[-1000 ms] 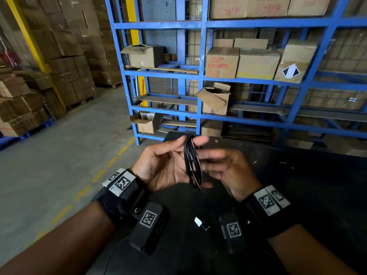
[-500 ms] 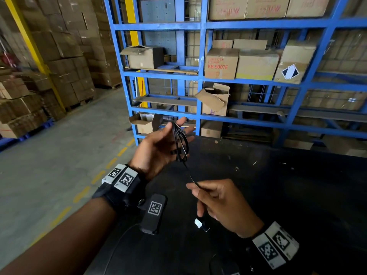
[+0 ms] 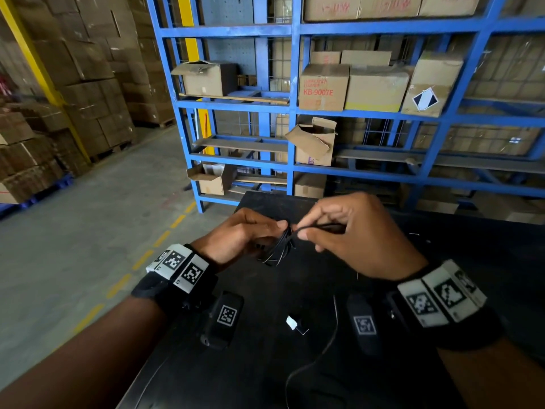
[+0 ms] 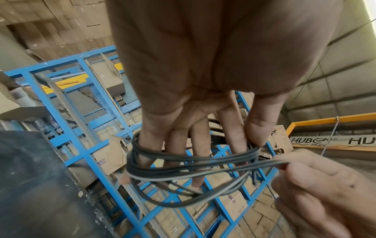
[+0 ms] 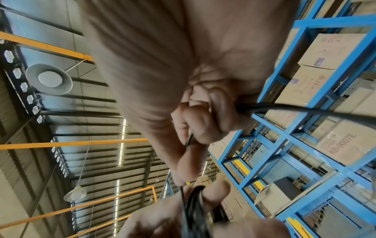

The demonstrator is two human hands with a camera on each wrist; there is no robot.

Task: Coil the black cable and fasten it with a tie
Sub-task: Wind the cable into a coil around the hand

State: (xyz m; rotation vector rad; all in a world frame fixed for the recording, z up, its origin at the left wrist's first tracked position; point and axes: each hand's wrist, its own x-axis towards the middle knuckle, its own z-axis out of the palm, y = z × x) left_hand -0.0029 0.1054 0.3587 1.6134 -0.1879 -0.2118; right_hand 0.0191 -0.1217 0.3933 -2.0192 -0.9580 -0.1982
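The black cable is wound in several loops round the fingers of my left hand, above the black table. In the left wrist view the loops circle the fingers, and the thumb presses them against the forefinger at one side. My right hand is right beside the coil and pinches a free strand of the cable between thumb and forefinger. In the right wrist view the strand runs out of the curled fingers to the right, with the coil just below. No tie can be told apart.
A small white piece lies on the table near me, between my wrists. A thin black wire curls over the table's near part. Blue shelving with cardboard boxes stands behind the table. Concrete floor lies to the left.
My right hand has risen from near the table to the coil, bringing the free strand with it. My left hand has lowered and turned palm down with the loops still round its fingers.
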